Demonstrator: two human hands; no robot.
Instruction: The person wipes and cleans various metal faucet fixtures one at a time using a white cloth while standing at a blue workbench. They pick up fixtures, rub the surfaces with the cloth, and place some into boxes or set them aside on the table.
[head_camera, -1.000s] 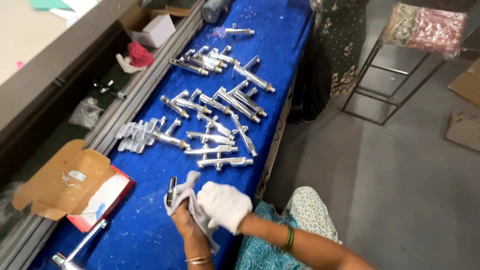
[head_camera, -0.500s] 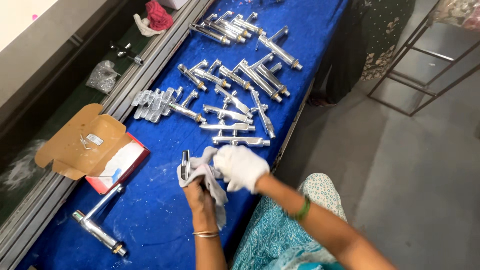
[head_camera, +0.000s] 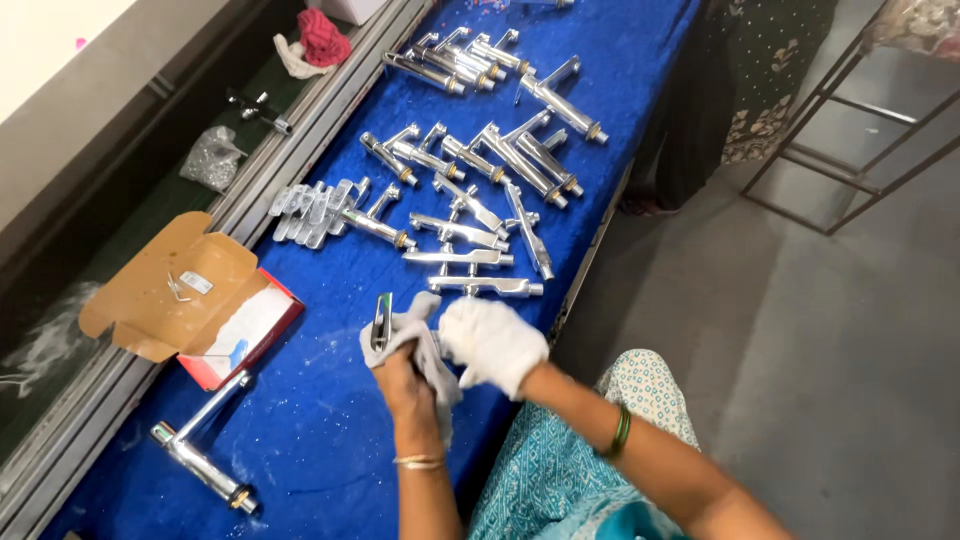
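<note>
My left hand (head_camera: 402, 378) grips a small chrome tap part (head_camera: 381, 321) wrapped in a grey cloth (head_camera: 428, 352) over the blue-covered table (head_camera: 320, 440). My right hand (head_camera: 492, 343), in a white glove, is closed on the same cloth right beside the part. Just beyond my hands lie several chrome taps (head_camera: 470, 257) in loose rows across the table. One long chrome tap (head_camera: 203, 455) lies alone at the near left.
An open cardboard box (head_camera: 190, 300) with a red side sits at the table's left edge. A metal rail (head_camera: 250, 195) runs along that edge. A red and white rag (head_camera: 312, 45) lies far left. A metal stool frame (head_camera: 850, 130) stands on the grey floor to the right.
The view has tilted down and closer. Both hands stay together on the cloth and part, shifting slightly as they rub it.
</note>
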